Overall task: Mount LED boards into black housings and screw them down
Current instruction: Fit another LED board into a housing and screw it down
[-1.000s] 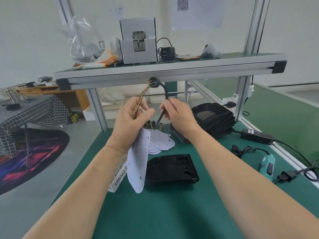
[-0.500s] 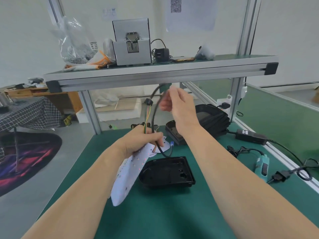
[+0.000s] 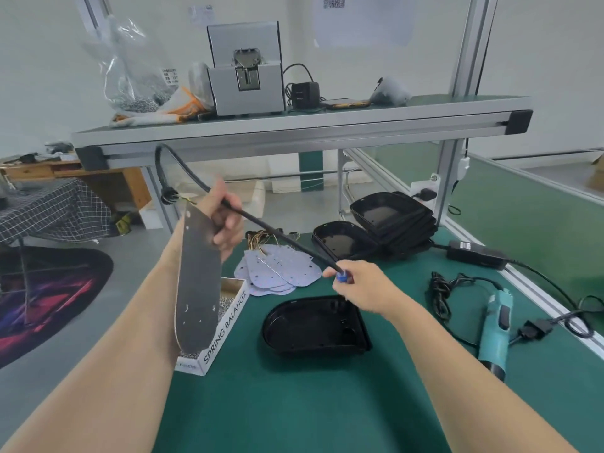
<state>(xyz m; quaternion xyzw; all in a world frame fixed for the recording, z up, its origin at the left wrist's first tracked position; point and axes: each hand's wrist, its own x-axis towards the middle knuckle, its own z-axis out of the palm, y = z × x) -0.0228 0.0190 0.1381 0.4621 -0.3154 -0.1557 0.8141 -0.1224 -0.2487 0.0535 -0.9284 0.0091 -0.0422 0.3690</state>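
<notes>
Green bench (image 3: 327, 403): left hand (image 3: 219, 220) grips LED board (image 3: 196, 289), right hand (image 3: 362, 286) cable (image 3: 287, 240)

The white box (image 3: 225, 325) of screws reads "SPRING BALANCER" along its side.

Bright, even, diffuse light fills the scene, leaving only faint soft shadows on the table (image 3: 327, 403) below the shelf (image 3: 327, 125). Posts (image 3: 470, 60) at the shelf's ends lean from wide-angle distortion. The whole picture is slightly soft.

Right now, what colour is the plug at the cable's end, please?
Blue; the plug shows best in head view.
</notes>
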